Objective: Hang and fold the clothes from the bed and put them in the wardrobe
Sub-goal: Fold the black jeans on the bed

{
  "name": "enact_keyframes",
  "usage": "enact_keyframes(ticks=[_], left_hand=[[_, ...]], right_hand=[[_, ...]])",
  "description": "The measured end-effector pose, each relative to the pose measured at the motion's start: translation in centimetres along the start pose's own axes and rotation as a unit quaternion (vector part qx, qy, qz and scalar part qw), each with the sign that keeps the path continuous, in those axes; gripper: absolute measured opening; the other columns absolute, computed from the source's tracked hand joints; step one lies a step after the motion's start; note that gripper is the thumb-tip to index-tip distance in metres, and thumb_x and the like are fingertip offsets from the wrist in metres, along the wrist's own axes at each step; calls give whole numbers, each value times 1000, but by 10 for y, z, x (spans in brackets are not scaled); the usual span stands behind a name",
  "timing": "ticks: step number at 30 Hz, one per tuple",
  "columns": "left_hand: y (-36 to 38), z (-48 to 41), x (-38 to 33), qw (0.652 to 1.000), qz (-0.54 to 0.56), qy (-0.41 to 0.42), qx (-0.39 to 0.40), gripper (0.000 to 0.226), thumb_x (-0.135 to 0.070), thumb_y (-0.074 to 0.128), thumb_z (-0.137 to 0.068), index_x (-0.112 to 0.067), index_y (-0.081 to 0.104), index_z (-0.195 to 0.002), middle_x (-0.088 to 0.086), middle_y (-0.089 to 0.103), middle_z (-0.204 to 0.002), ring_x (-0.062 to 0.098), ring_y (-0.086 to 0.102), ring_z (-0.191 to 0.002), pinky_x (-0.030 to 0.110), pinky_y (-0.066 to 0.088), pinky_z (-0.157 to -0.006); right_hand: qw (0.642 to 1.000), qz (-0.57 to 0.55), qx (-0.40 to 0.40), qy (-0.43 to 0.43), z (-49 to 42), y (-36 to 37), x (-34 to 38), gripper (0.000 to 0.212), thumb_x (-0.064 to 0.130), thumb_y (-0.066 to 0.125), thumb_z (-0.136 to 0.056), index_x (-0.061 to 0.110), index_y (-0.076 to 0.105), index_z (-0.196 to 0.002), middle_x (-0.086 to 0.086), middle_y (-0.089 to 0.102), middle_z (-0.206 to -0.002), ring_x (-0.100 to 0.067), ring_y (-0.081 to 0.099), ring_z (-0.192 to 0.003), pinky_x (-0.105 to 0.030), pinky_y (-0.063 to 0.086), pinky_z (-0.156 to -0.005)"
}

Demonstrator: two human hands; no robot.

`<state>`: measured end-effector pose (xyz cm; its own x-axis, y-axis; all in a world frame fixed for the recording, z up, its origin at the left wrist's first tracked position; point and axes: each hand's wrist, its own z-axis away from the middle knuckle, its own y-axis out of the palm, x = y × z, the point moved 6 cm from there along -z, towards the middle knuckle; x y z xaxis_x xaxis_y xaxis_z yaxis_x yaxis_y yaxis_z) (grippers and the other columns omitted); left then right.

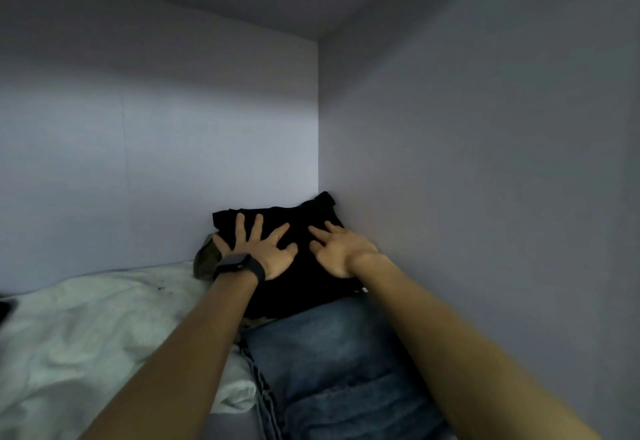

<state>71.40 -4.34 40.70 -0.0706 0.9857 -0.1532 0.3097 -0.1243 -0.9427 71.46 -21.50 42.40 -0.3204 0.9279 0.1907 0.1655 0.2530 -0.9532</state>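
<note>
Fingers spread flat, gripping nothing, the left hand [258, 249] and right hand [341, 252] press the folded black garment [301, 225]; push evenly, squaring it into the wardrobe corner [318, 176].

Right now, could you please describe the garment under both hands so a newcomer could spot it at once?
Look to the compartment's far corner by the right wall. A folded black garment lies there, with the left hand and right hand flat on it. Unlike the blue jeans in front and the white cloth to its left, it is black.
</note>
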Motion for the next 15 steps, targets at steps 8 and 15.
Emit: enact_keyframes(ticks=[8,15], left_hand=[[-52,98,-72,984,99,91,-119,50,-58,39,-95,-47,42,-144,-5,30,-160,23,16,-150,58,7,-118],[-47,349,-209,940,121,281,-152,45,-48,46,-95,-40,49,-139,-8,61,-131,23,51,-123,38,43,-96]], right_hand=[[987,-79,-127,-54,140,-49,-9,53,39,47,-103,33,36,-155,-4,22,-166,-24,20,-152,-37,22,-123],[969,-90,-229,23,431,-57,-82,44,23,55,-99,26,54,-144,0,47,-154,-18,39,-143,-14,19,-113]])
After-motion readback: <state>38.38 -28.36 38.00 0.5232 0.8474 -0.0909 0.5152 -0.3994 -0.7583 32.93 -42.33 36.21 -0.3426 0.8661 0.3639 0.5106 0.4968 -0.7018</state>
